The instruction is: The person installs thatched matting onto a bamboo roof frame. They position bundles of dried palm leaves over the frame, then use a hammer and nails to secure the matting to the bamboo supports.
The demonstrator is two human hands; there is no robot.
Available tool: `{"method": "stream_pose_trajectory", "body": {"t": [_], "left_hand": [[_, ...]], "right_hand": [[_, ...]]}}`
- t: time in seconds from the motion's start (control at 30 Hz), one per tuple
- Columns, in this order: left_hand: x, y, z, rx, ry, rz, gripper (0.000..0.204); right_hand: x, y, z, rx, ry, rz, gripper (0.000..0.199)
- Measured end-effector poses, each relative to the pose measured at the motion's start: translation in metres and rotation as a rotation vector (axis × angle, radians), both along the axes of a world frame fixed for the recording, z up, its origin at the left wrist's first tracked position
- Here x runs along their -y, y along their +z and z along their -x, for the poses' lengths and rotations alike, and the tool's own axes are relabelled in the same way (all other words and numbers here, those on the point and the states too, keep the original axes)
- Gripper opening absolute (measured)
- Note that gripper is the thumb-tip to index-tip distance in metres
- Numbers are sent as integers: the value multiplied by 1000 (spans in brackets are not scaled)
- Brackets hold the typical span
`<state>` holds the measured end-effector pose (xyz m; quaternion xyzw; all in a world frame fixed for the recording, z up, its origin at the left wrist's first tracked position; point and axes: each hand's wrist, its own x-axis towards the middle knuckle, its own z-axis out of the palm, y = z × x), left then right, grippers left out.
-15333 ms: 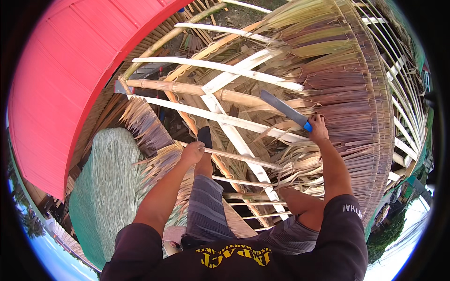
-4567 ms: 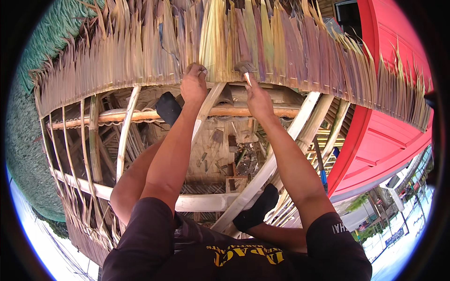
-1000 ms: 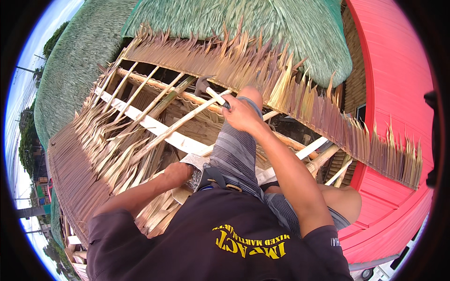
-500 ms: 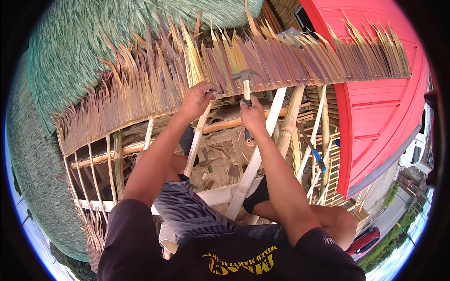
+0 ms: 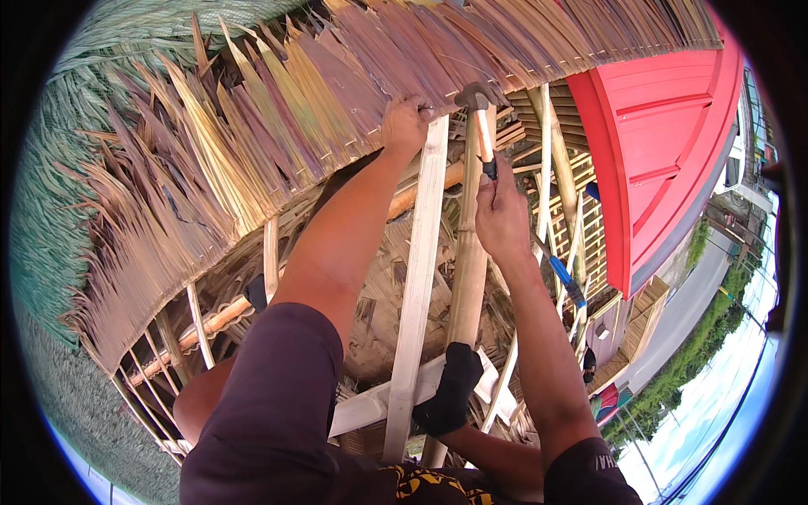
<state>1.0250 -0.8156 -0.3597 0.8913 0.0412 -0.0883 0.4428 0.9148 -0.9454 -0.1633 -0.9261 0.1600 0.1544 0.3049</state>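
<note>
My right hand (image 5: 503, 215) grips a claw hammer (image 5: 484, 130) by its dark grip, its head up near the lower edge of the dried palm-leaf thatch panel (image 5: 337, 93). To the left of the hammer, my left hand (image 5: 406, 124) is closed in a pinch at that same edge, over the top end of a pale wooden rafter (image 5: 421, 278). Something small and dark shows at its fingertips, too small to name. The thatch runs in an arc across the frame, its leaf tips pointing away from me.
A bamboo pole (image 5: 468, 252) stands right of the rafter. A blue-handled tool (image 5: 566, 280) hangs among the slats at right. Beyond lies a red metal roof (image 5: 665, 143); green netting covers thatch (image 5: 50, 219) at left. My black-socked foot (image 5: 454, 387) is among the timbers, with ground far below.
My view has swung to the right. My left hand has shifted along the thatch edge from one rafter to the wider rafter at right, and the hammer has moved right with my right hand.
</note>
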Motion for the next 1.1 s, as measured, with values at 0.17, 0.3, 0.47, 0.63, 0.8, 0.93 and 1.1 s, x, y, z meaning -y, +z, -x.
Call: {"method": "stream_pose_trajectory", "body": {"t": [0.17,0.3,0.47,0.63,0.8,0.93,1.1], "left_hand": [[13,-18,12,10,71,-83,20],[9,-26,11,79,42,-107,19],[8,-10,13,105,21,-98,22],[23,10,57,-308,456,317,28],[5,-30,50,-380,1311,1624,26],[-4,-52,49,-495,1323,1595,27],[-2,-45,58,-493,1283,1558,28]], "right_hand": [[0,-6,-14,245,122,-89,40],[-2,-38,-26,90,130,16,31],[9,-72,-47,-4,124,74,23],[14,-81,-38,-217,160,162,27],[8,-87,-39,-255,132,170,30],[3,-55,-51,-142,121,102,29],[-9,13,-28,198,112,-140,31]]}}
